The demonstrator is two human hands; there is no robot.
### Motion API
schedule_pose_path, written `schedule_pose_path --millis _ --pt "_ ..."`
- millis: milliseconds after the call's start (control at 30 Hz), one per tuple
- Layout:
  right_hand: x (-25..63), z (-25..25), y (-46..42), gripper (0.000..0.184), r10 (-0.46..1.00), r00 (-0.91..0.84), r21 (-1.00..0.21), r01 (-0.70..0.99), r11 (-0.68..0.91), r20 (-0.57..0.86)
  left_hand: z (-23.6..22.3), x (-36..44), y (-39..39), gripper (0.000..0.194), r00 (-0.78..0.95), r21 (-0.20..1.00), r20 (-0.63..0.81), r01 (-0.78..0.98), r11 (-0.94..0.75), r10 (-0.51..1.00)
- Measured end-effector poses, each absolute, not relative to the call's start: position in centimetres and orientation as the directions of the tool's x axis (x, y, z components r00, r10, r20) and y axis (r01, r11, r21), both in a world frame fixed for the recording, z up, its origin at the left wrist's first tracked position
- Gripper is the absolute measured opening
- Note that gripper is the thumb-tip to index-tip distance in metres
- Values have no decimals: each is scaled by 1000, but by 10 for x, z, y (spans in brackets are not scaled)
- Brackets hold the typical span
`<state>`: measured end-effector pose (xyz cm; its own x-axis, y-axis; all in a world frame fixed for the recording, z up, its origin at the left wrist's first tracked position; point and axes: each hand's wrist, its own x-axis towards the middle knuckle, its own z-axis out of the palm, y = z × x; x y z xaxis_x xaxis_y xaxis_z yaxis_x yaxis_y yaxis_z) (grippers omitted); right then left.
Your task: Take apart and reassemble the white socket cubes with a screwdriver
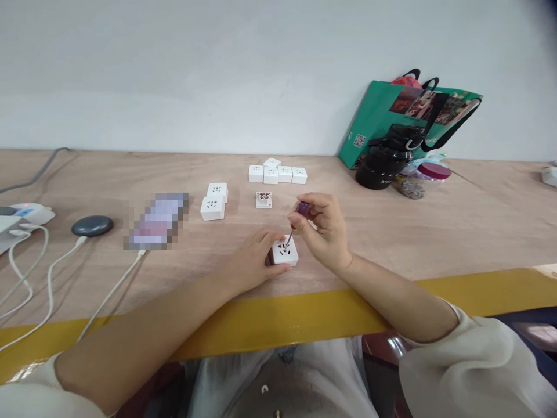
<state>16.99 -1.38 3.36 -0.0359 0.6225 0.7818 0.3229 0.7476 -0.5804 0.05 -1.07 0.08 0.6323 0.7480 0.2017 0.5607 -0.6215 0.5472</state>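
Observation:
A white square power socket (290,256) lies face up near the table's front edge. My left hand (256,260) grips it from the left, thumb at the near side and fingers at the far side. In my right hand (324,229) is a screwdriver (302,209) with a dark purple handle, pinched between thumb and fingers. Its shaft slants down to the left, and the tip meets the middle of the socket's face. Beyond the hands sits an open socket part (263,200) with metal contacts showing.
Two white sockets (213,208) stand left of centre, and several more (270,175) are grouped farther back. A phone (159,223), a dark round device (92,226) and white cables lie left. At the back right are a black bottle (383,165), a green bag (369,116) and a lidded jar (429,176).

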Motion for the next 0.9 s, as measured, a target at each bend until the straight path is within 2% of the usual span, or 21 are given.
schedule_pose_path --millis 67,200,300,400,500,667,833,900 --pt "171 35 -13 21 623 -97 -573 302 762 776 3 0 -11 45 637 546 204 557 -626 744" --pt "171 38 -15 24 580 -192 -517 295 804 792 8 0 -14 38 637 538 228 548 -640 737" --pt "171 37 -15 28 602 -226 -550 255 795 766 5 -1 -13 42 649 527 253 529 -665 718" --pt "172 38 -15 23 577 -181 -508 317 801 796 0 -2 -10 50 665 531 251 513 -674 704" --pt "173 39 -15 19 549 -127 -459 414 786 826 -3 -2 -7 49 677 539 220 516 -666 703" --pt "176 33 -14 25 632 -95 -585 293 756 769 -2 -1 -7 49 678 554 187 525 -646 711" --pt "177 39 -14 19 555 -79 -458 476 751 828 1 0 -8 49 679 554 174 531 -641 713" --pt "178 42 -15 22 553 -100 -446 482 754 827 3 0 -9 47 677 554 172 534 -638 716"
